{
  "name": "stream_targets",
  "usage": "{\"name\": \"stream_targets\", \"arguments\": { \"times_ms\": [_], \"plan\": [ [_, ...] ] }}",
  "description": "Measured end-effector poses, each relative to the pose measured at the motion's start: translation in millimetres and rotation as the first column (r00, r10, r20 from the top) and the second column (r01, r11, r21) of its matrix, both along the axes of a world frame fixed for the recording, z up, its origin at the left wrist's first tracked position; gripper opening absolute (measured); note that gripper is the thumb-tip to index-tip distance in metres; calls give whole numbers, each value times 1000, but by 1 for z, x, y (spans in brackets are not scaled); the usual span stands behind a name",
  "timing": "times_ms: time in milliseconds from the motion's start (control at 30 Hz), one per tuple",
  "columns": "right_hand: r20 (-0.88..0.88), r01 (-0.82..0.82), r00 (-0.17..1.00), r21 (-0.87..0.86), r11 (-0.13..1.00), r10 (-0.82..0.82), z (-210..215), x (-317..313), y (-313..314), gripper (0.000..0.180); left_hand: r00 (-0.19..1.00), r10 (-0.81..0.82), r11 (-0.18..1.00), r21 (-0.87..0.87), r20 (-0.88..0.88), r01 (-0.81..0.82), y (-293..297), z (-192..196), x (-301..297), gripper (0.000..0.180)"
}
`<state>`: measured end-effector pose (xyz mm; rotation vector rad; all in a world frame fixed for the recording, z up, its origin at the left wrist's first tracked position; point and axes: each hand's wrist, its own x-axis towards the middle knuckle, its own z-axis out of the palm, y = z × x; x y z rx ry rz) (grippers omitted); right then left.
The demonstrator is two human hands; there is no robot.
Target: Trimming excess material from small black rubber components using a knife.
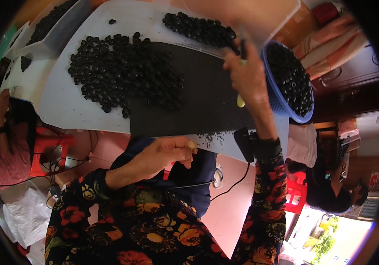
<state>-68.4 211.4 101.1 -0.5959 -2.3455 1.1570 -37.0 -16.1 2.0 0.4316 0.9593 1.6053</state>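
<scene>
While the left hand [165, 152] hangs below the near edge of the counter [72, 99], its fingers are curled together and pinch a small pale piece [191, 145] at the fingertips. Farther out, the right hand [247, 75] is closed around a slim tool with a yellow-green handle [241, 100], its dark tip pointing away over the counter. Under that hand lies a black mat [202, 97]. A broad heap of small black round parts [123, 66] spreads to the left of the right hand, partly on the mat. Just beside the right hand, on its right, a blue basket [278, 104] holds more such parts.
</scene>
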Motion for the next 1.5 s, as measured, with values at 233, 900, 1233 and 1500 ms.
{"name": "stream_targets", "arguments": {
  "times_ms": [233, 900, 1233, 1500],
  "plan": [
    [282, -494, 853, 164, 854, 439, -49, -17, -26, 33, 998, 42, 999, 26, 43, -43, -10, -1, -8, 17],
    [41, -167, 975, -516, 840, 219, -60, 157, -85, 28, 910, 227, 971, 148, -348, -185, 13, 8, 19, 33],
    [-275, -250, 950, -954, 163, -150, -112, 187, -97, 18, 808, 92, 996, 40, -582, -85, 21, 6, 42, 30],
    [-251, -224, 952, -961, 160, -173, -111, 193, -95, 15, 744, 41, 997, -21, -666, -73, 28, 19, 41, 29]
  ]
}}
